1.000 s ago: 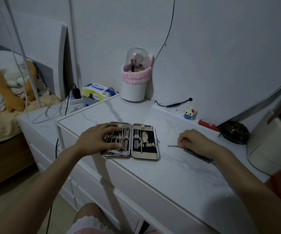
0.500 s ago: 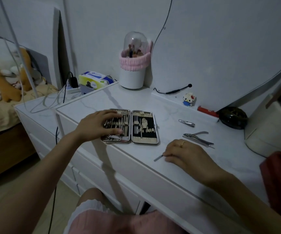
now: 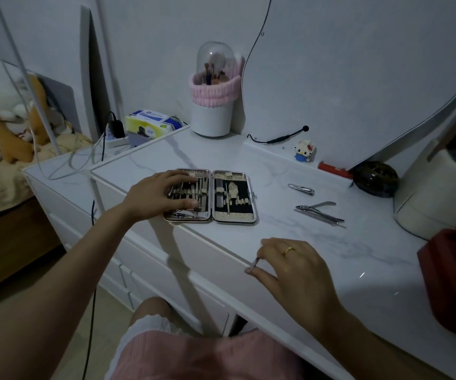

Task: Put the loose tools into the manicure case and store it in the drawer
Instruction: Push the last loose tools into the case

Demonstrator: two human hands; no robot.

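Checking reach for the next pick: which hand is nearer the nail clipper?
Right. The right hand sits at the desk's front edge, in front of and slightly left of the nail clipper, pinching a thin tool. The left hand rests on the open manicure case, farther left.

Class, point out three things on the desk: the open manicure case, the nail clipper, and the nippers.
manicure case (image 3: 234,200): head view, on the black lining of its right half.
nail clipper (image 3: 301,189): head view, on its metal lever.
nippers (image 3: 316,206): head view, on the handles near the pivot.
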